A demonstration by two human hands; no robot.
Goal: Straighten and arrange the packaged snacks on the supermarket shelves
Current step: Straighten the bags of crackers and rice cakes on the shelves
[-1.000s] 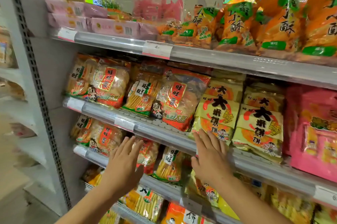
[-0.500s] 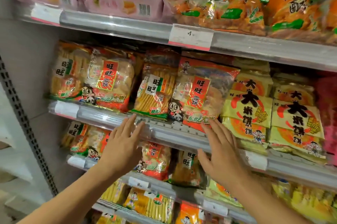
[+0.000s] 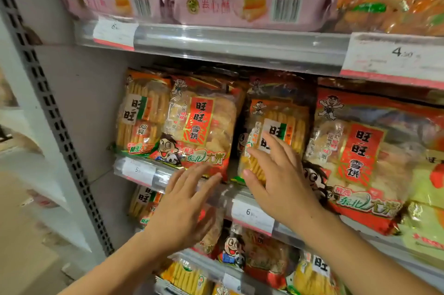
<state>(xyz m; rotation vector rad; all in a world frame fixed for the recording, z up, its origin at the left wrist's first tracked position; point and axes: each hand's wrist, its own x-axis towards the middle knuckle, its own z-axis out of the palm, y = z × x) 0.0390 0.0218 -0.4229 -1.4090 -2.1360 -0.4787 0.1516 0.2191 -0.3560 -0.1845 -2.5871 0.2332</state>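
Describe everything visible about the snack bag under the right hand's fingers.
The rice cracker bag is a clear, glossy plastic pack showing rows of golden-brown crackers, with an orange top band carrying a cartoon figure and a white label with black characters beside green and orange stripes. It stands roughly upright on the middle shelf, between two larger red-labelled bags, with more packs behind it. The right hand lies over its lower front, fingers straight and spread, hiding the bottom edge.

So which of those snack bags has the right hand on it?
The orange-striped cracker bag in the middle; the right hand lies on its lower front, unlike its red neighbours.
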